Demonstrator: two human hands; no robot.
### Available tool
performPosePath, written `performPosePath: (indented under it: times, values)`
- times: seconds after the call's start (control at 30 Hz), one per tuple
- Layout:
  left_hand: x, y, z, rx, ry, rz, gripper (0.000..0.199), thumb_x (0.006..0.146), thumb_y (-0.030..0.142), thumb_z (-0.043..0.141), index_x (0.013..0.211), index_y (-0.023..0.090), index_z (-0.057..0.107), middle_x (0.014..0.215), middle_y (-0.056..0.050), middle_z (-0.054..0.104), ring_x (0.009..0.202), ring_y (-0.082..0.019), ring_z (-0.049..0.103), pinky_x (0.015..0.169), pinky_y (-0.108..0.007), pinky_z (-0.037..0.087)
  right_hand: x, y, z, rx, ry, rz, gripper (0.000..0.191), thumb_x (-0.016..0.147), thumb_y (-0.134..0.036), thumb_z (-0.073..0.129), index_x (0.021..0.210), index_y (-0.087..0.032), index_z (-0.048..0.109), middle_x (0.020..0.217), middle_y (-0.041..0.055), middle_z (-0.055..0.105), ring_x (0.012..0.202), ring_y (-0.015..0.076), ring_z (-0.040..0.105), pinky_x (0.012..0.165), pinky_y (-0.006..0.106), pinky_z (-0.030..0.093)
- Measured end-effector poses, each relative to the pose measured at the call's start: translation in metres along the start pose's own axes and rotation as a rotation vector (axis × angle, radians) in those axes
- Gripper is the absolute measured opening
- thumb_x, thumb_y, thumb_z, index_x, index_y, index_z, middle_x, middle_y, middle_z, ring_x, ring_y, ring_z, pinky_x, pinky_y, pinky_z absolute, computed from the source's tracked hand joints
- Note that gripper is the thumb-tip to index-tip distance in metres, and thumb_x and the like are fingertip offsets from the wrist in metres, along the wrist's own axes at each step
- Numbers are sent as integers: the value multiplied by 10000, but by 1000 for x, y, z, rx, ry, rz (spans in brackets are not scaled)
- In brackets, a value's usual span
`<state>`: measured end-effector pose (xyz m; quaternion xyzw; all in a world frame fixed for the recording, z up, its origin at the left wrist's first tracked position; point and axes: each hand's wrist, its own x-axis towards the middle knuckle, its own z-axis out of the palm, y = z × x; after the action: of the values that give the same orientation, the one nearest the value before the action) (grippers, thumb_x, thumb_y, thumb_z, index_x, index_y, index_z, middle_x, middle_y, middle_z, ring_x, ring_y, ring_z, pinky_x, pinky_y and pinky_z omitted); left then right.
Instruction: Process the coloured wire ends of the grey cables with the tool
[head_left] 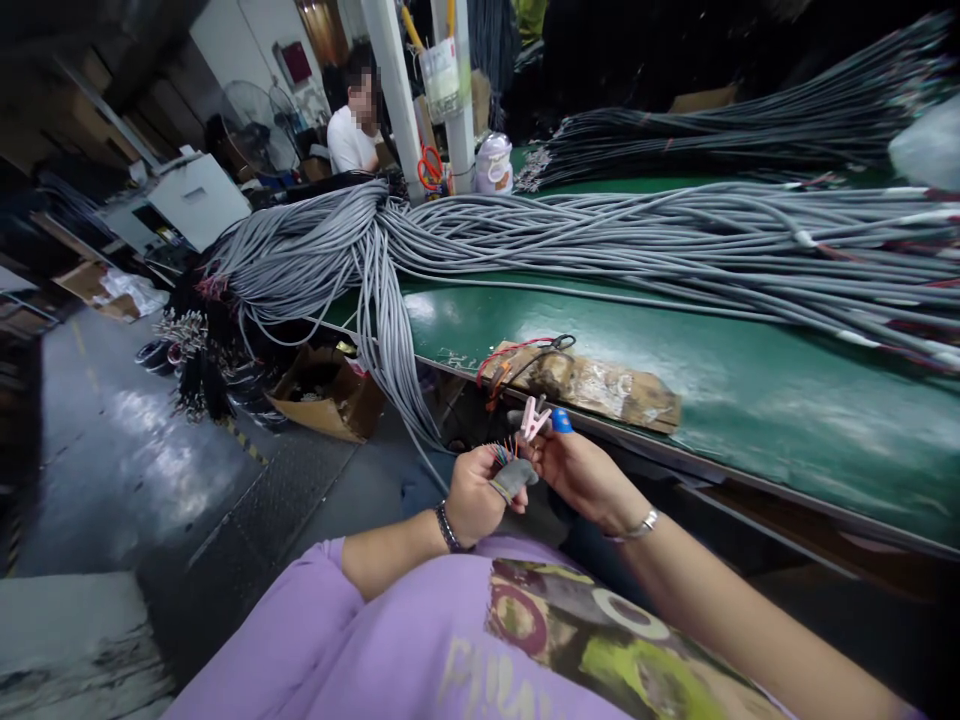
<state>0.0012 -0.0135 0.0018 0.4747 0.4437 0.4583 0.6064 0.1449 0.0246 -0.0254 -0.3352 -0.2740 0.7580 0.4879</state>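
My left hand (480,490) is closed around a bundle of thin coloured wires (504,454), whose ends fan out above the fist. A grey finger cot (514,478) covers its thumb. Close beside it, my right hand (577,472) has its fingers bent around a pale pink clothespin (534,420). A blue finger cot (561,420) sits on one of its fingertips. Whether the clothespin touches the wires is too small to tell. Grey cables (390,330) hang over the table edge and run down toward my left hand.
On the green table (750,370) lies a long pile of grey cables (600,235). A taped cardboard piece (600,385) with red and black leads lies at the near edge. Black cables (690,135) lie behind. A cardboard box (330,395) stands on the floor; a person (351,138) sits farther back.
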Motion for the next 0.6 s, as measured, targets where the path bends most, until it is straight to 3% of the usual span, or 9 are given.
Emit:
performPosePath:
  times: [0.13,0.2,0.43,0.6]
  values:
    - [6,3,3,36,25,51,501,678,633,676,683,143,570,478,21,532,400,-72,479,416,-196,425,5,3,6,-218,157,-258,448,724,-641,667,657,-200,630,565,1,538,529,132,458,524,271,422]
    - [9,2,4,41,34,55,494,683,628,671,686,144,571,481,21,532,403,-72,478,420,-199,432,7,4,8,-235,207,-299,457,725,-657,652,649,-207,626,580,12,569,537,143,482,518,278,422]
    - [15,-7,4,47,40,50,415,712,552,671,703,148,573,491,26,535,405,-68,477,423,-193,438,13,3,12,113,-61,-41,465,739,-655,639,850,-205,664,685,40,665,542,188,582,487,319,466]
    - [15,-11,3,62,28,24,381,695,512,692,734,149,585,488,31,534,409,-74,479,424,-197,440,13,3,12,197,-11,-13,408,730,-605,689,814,-206,675,699,33,677,566,179,589,512,313,482]
